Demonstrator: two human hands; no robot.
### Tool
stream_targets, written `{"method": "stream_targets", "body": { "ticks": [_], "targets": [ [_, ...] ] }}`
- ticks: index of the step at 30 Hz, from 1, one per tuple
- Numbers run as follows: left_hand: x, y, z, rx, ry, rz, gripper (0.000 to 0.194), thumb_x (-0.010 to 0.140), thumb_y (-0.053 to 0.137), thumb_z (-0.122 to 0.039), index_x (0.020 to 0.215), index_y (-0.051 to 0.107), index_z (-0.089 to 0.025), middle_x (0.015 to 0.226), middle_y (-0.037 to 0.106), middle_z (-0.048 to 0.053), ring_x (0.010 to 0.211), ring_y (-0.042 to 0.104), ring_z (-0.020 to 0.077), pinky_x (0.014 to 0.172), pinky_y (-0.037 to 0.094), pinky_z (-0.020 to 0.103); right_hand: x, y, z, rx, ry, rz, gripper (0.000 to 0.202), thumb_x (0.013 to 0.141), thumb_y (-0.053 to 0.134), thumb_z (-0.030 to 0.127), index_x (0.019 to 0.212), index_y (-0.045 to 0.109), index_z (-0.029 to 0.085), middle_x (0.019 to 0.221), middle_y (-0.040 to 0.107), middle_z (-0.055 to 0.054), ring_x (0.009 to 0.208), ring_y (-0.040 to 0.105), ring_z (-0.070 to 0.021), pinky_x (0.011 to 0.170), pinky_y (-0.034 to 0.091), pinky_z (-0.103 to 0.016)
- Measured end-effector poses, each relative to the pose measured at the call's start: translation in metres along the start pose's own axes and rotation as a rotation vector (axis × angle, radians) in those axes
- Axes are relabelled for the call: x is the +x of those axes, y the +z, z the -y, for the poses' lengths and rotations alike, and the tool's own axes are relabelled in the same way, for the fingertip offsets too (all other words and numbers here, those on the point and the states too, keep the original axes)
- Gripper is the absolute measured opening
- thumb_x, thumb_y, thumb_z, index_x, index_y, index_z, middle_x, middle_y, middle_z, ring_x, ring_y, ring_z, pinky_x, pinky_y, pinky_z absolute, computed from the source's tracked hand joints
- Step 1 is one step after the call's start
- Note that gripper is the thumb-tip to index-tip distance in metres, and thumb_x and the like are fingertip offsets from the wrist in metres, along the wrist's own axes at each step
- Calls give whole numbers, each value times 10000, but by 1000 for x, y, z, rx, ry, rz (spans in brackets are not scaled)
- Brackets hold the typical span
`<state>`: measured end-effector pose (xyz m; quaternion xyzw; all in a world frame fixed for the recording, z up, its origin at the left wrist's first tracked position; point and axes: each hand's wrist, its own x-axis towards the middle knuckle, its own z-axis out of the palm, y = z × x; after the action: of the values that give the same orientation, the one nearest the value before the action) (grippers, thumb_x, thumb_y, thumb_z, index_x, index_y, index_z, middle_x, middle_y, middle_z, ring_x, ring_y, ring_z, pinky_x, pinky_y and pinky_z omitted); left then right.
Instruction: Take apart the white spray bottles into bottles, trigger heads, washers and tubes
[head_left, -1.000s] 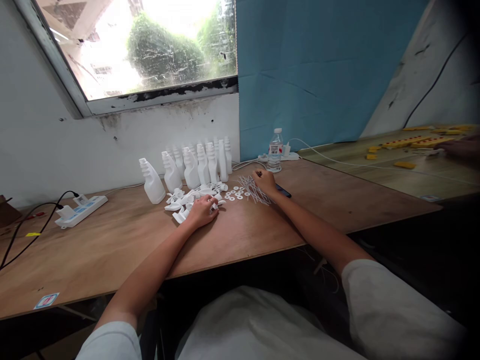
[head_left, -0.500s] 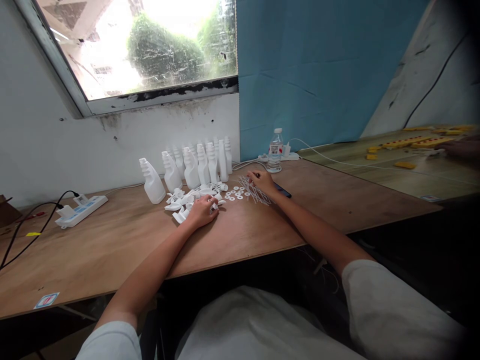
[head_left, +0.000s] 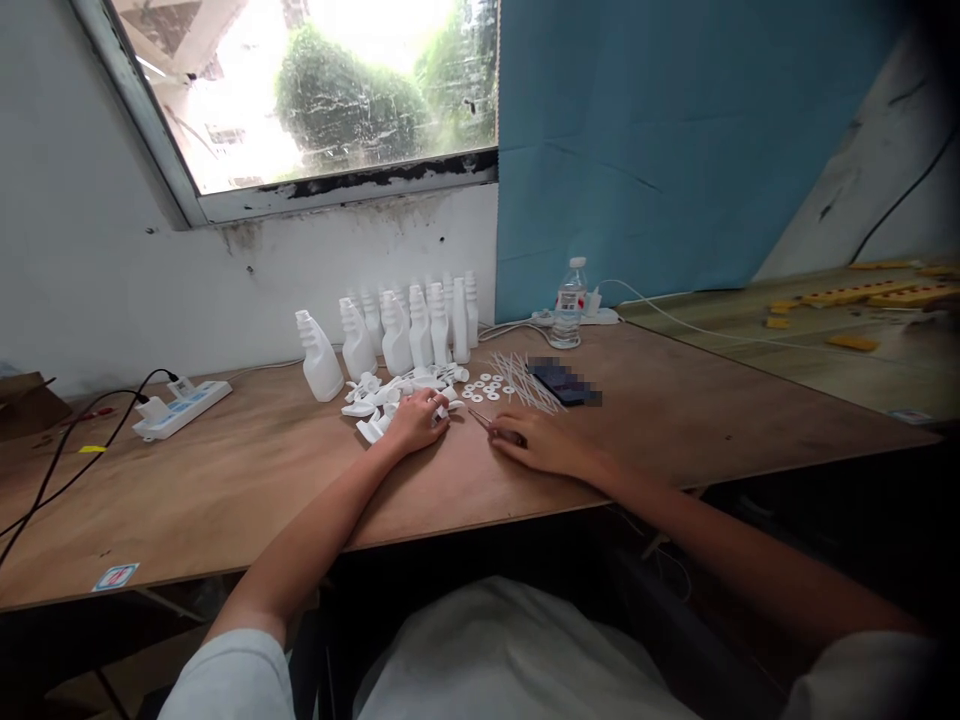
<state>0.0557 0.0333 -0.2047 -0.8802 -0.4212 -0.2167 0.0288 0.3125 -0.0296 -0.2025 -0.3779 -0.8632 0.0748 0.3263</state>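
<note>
My left hand is closed around a white plastic part at the right edge of a pile of white spray-head parts. A tool with a thin metal tip and a dark handle is held in my right hand, its tip pointing left toward my left hand. Small white rings lie just beyond, between the hands. Thin white tubes are spread behind my right hand, beside a dark phone.
White spray bottles stand in rows along the wall. A clear water bottle is at the back right. On the left lies a power strip with black cables. Yellow pieces rest on another surface at the right.
My right hand has moved from the white tubes toward me, and its tool now points at my left hand. The phone is more exposed. The whole view has shifted slightly.
</note>
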Motion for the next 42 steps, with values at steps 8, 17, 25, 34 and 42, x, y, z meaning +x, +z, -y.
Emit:
{"method": "stream_targets", "body": {
  "ticks": [8, 17, 25, 34, 42],
  "targets": [
    [-1, -2, -1, 4, -2, 6, 215, 864, 549, -310, 1056, 602, -230, 1141, 594, 90, 1072, 560, 282, 923, 424, 448, 59, -10, -24, -299, 354, 152, 313, 913, 525, 404, 1033, 726, 197, 1096, 699, -112, 1035, 639, -260, 873, 469, -333],
    [0, -3, -2, 19, 3, 6, 219, 858, 559, -308, 1058, 599, -229, 1145, 598, 85, 1075, 560, 282, 895, 429, 432, 113, -2, -69, -332, 622, 539, 276, 938, 559, 352, 1109, 613, 142, 1099, 635, -64, 929, 634, -181, 807, 550, -362],
    [-1, -3, -3, 14, 1, 8, 218, 860, 559, -310, 1053, 600, -220, 1132, 595, 87, 1059, 562, 280, 898, 430, 437, 105, -2, -82, -307, 499, 584, 260, 920, 579, 370, 984, 643, 127, 943, 657, -37, 788, 631, -147, 700, 542, -298],
    [0, -3, -3, 11, 4, 11, 213, 856, 553, -301, 1045, 598, -214, 1135, 594, 91, 1066, 563, 282, 907, 429, 441, 101, -1, -95, -363, 334, 364, 224, 817, 672, 365, 848, 663, 144, 806, 663, -38, 747, 616, -171, 689, 488, -291],
    [0, 0, 1, 8, 16, 1, 230, 863, 541, -321, 1061, 599, -219, 1138, 592, 92, 1069, 560, 281, 910, 430, 441, 102, 0, -109, -311, 247, 369, 259, 924, 576, 353, 1071, 628, 146, 1110, 635, -69, 994, 617, -199, 875, 518, -402]
  ]
}}
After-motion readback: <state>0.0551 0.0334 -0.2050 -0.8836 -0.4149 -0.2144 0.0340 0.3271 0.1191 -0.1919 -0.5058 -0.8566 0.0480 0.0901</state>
